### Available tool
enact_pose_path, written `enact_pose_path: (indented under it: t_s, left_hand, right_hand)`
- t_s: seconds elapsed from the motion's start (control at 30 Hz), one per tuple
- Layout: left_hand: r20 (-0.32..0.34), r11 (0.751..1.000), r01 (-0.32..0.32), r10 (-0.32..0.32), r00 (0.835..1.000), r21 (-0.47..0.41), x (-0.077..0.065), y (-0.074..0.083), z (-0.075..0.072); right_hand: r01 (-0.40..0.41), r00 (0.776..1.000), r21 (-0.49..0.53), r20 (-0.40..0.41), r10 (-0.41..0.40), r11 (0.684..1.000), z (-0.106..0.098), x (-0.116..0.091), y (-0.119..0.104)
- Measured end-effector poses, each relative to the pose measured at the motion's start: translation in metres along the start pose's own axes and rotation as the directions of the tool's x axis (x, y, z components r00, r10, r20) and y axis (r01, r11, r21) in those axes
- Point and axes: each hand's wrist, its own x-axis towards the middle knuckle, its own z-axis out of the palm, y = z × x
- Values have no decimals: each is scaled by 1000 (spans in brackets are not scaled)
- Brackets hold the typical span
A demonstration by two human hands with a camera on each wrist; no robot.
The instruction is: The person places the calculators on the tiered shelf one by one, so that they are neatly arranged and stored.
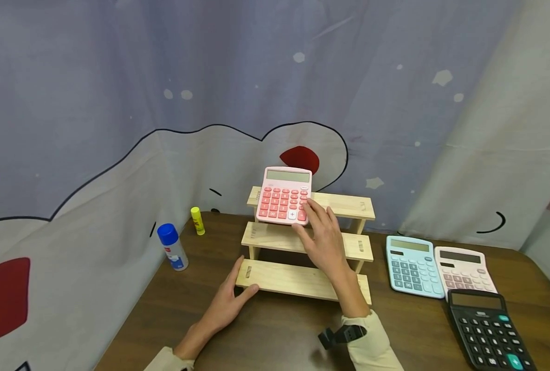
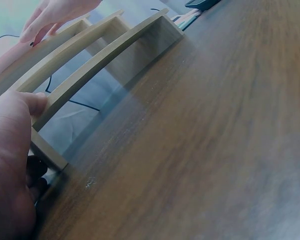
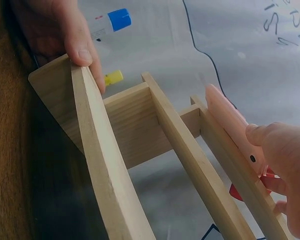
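Note:
A pale wooden three-tier stand (image 1: pixel 298 281) rests on the table. My left hand (image 1: pixel 226 304) grips the left end of its lowest shelf, thumb at the front edge and fingers along the side. A pink calculator (image 1: pixel 284 198) with red keys is tilted face-up at the left part of the top shelf, its lower edge jutting forward over the middle one. My right hand (image 1: pixel 323 237) holds it by the lower right corner; in the right wrist view, the thumb (image 3: pixel 257 135) presses its lower edge.
Right of the stand lie a light blue calculator (image 1: pixel 414 268), a pale pink-and-white calculator (image 1: pixel 462 265) and a black calculator (image 1: pixel 488 330). To the left stand a blue-capped bottle (image 1: pixel 175 252) and a yellow glue stick (image 1: pixel 198 221). A patterned curtain (image 1: pixel 237 77) hangs behind the table.

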Motion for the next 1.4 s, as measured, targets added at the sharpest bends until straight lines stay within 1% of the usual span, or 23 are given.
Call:
enact_pose_path:
  t_s: [0.23,0.4,0.5,0.73,0.9,1.07,1.2,1.3,1.4]
  left_hand:
    - [12,1000,20,-20,1000,-11,-1,1,0]
    - [9,1000,8,-8,1000,-11,0,0,-1]
    - [6,1000,4,-4,1000,-7,1,0,-1]
    - [6,1000,26,-26,1000,-12,1,0,-2]
    - [13,1000,22,-22,1000,-15,0,0,-1]
    - [15,1000,23,-22,1000,-21,0,0,0]
    - [18,1000,21,-21,1000,-22,-1,0,0]
    - [19,1000,20,-20,1000,-19,-1,0,0]
    - [20,1000,20,-20,1000,-15,0,0,0]
  right_hand:
    - [5,1000,10,2,-5,1000,0,-1,1]
    - [13,1000,15,7,-13,1000,0,-1,2]
    - [25,1000,22,-3,-25,999,-1,-1,4]
    - [57,997,23,-44,-56,998,-5,-4,8]
    - [54,997,26,-59,-52,998,-10,-10,10]
    - [77,993,8,-87,-76,997,-16,-20,18]
    - [61,993,16,-100,-60,998,-23,-28,26]
    - [52,991,17,-126,-50,998,-28,-35,33]
    - [81,981,13,-177,-78,997,-33,-42,42]
